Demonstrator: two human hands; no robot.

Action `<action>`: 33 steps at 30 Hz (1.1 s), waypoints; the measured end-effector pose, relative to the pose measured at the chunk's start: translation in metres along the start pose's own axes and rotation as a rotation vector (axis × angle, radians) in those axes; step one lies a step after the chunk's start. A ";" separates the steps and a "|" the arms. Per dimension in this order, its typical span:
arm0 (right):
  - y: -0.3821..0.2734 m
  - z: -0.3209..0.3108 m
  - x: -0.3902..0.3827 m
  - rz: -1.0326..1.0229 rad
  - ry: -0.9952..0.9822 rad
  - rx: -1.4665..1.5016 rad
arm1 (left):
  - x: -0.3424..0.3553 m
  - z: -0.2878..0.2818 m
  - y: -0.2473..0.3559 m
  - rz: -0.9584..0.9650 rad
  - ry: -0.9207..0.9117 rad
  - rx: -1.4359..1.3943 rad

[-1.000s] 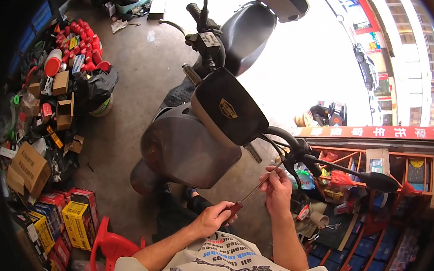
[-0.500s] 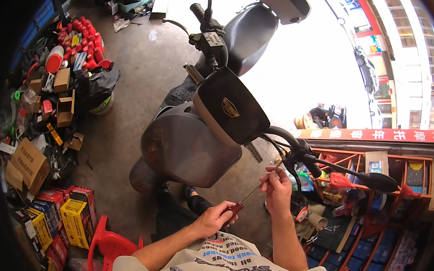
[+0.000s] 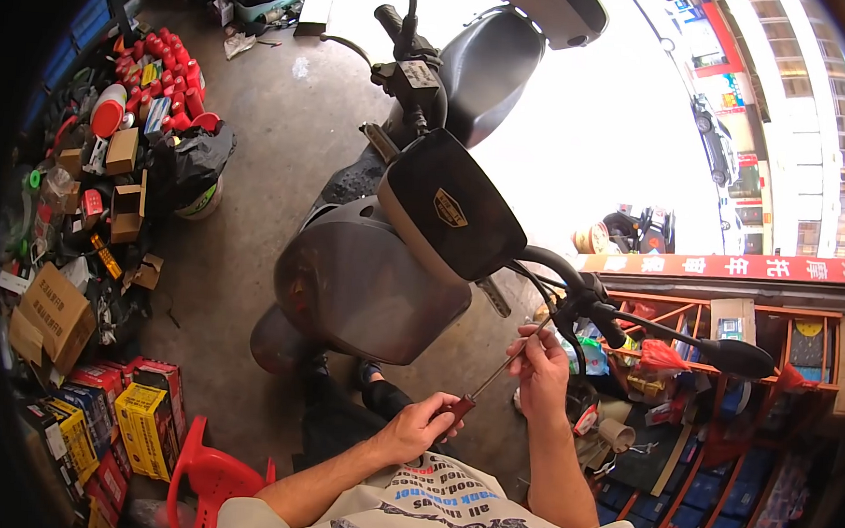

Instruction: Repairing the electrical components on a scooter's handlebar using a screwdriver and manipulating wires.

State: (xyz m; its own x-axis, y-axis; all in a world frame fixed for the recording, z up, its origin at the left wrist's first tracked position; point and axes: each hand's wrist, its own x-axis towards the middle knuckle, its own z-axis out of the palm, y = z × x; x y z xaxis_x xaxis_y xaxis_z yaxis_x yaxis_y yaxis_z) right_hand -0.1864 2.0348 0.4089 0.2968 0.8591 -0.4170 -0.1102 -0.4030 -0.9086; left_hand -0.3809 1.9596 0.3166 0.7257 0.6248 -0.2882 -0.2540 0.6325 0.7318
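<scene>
My left hand (image 3: 416,432) is closed around the dark red handle of a screwdriver (image 3: 489,379), held low in front of my shirt. Up near the tip, the fingers of my right hand (image 3: 540,366) pinch the thin metal shaft. The shaft slants up and to the right, its end beside the handlebar control (image 3: 585,301) of a dark scooter (image 3: 367,295). Whether the tip touches a screw there is too small to tell. Black cables bend down from the handlebar, and a black mirror (image 3: 738,356) sticks out on a stalk to the right.
Cardboard boxes (image 3: 57,314), red bottles (image 3: 168,79) and loose parts crowd the left side. A red plastic chair (image 3: 211,479) stands at lower left by yellow and red cartons (image 3: 145,426). Orange shelving (image 3: 710,303) packed with goods lines the right. Concrete floor (image 3: 240,243) runs beside the scooter.
</scene>
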 end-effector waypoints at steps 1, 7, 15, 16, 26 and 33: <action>0.000 0.000 0.000 -0.001 -0.005 0.003 | 0.000 0.000 -0.001 0.005 0.001 -0.005; -0.001 -0.002 0.001 0.002 -0.012 -0.004 | 0.002 0.001 -0.004 -0.010 -0.028 -0.137; -0.007 0.003 0.000 0.020 0.018 -0.010 | 0.003 0.007 -0.007 -0.086 -0.047 -0.417; -0.007 0.003 0.000 0.013 0.018 -0.010 | 0.003 0.008 -0.007 -0.103 -0.018 -0.372; -0.011 0.003 -0.001 0.011 0.022 -0.028 | 0.002 0.015 -0.001 -0.105 -0.024 -0.479; -0.010 0.001 0.000 0.003 0.025 -0.020 | 0.002 0.022 -0.001 -0.072 -0.025 -0.526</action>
State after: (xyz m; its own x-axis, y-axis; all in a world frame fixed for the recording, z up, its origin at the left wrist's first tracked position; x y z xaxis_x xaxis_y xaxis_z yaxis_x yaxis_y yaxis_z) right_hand -0.1865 2.0388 0.4179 0.3199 0.8499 -0.4188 -0.0919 -0.4121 -0.9065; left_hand -0.3652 1.9503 0.3288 0.7666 0.5641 -0.3066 -0.4845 0.8216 0.3004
